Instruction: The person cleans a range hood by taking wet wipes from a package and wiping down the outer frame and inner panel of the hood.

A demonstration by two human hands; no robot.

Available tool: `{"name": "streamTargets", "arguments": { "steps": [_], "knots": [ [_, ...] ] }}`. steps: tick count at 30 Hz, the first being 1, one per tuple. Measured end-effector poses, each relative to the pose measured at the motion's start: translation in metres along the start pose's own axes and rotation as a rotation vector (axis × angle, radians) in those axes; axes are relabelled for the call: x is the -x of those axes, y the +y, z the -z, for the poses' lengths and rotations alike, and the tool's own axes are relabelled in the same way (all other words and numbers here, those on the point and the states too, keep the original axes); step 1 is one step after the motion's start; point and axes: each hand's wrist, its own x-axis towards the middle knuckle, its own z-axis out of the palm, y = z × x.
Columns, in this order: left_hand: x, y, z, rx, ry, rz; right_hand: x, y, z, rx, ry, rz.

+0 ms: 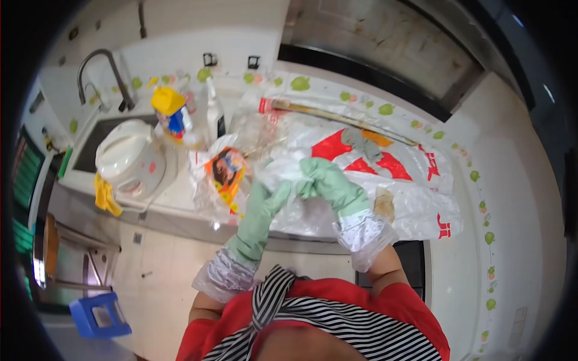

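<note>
Both my hands wear green rubber gloves with white lacy cuffs and clear plastic sleeves. My left hand (272, 197) is closed on the left side of a crumpled clear plastic bag (285, 171). On the bag's right side, the fingers of my right hand (318, 178) are curled and closed round the plastic. Both hands are over the front part of the counter. Just left of them lies an orange printed packet (226, 174). Beneath and to the right, a white plastic sheet with red print (385, 204) covers the counter, with a grey-green cloth (365, 148) on it.
A white rice cooker (131, 161) stands by the sink (99, 141), with a yellow cloth (105, 195) at its lower left. Behind are a yellow-capped bottle (170, 113) and a white spray bottle (214, 114). A long strip (343, 120) lies at the back. A blue stool (100, 315) stands below.
</note>
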Motion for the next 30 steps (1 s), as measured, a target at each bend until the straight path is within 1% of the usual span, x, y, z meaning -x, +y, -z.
{"name": "streamTargets", "arguments": {
  "steps": [1, 2, 3, 4, 5, 6, 8, 10, 11, 13, 14, 15, 17, 20, 23, 26, 28, 29, 30],
  "knots": [
    [-0.015, 0.004, 0.006, -0.145, -0.096, -0.002, -0.007, 0.0, -0.004, 0.066, 0.033, -0.008],
    [-0.016, 0.007, -0.003, -0.037, -0.094, 0.1, -0.013, 0.0, -0.007, 0.128, 0.067, -0.021],
    [-0.018, 0.024, -0.014, 0.071, -0.081, 0.202, 0.017, -0.016, -0.018, 0.25, 0.193, -0.01],
    [-0.03, 0.049, -0.036, 0.462, 0.027, 0.369, 0.024, -0.029, -0.016, 0.416, 0.322, 0.009],
    [-0.041, 0.056, -0.041, 0.63, 0.087, 0.418, 0.026, -0.043, -0.013, 0.578, 0.45, 0.051],
    [-0.051, 0.065, -0.047, 0.798, 0.157, 0.461, 0.027, -0.048, -0.019, 0.691, 0.587, 0.209],
    [-0.069, 0.062, -0.056, 0.754, 0.232, 0.321, 0.041, -0.068, -0.03, 0.916, 0.51, 0.403],
    [-0.092, 0.044, -0.071, 0.899, 0.185, 0.339, 0.054, -0.09, -0.051, 1.126, 0.371, 0.523],
    [-0.1, 0.034, -0.078, 0.971, 0.161, 0.352, 0.05, -0.084, -0.041, 1.154, 0.352, 0.57],
    [-0.093, 0.067, -0.099, 0.762, -0.045, 0.312, 0.039, -0.075, -0.009, 1.218, 0.307, 0.651],
    [-0.095, 0.071, -0.11, 0.705, -0.095, 0.298, 0.037, -0.087, -0.002, 1.121, 0.276, 0.492],
    [-0.097, 0.075, -0.12, 0.647, -0.144, 0.282, 0.037, -0.092, 0.01, 1.056, 0.255, 0.473],
    [-0.117, 0.072, -0.141, 0.623, -0.156, 0.249, 0.034, -0.1, 0.04, 0.928, 0.211, 0.446],
    [-0.142, 0.05, -0.159, 0.668, -0.295, 0.237, 0.023, -0.106, 0.094, 1.086, 0.135, 0.576],
    [-0.164, 0.013, -0.178, 0.739, -0.203, 0.304, 0.025, -0.13, 0.121, 0.924, 0.308, 0.681],
    [-0.153, 0.021, -0.201, 0.588, 0.053, 0.14, 0.039, -0.188, 0.168, 0.388, 0.317, 0.385],
    [-0.155, 0.028, -0.201, 0.521, 0.156, 0.238, 0.039, -0.227, 0.197, 0.133, 0.358, 0.593],
    [-0.157, 0.028, -0.198, 0.487, 0.205, 0.289, 0.031, -0.245, 0.224, 0.019, 0.31, 0.759],
    [-0.159, 0.023, -0.193, 0.49, 0.213, 0.304, 0.045, -0.272, 0.221, 0.04, 0.389, 0.859]
  ]
}}
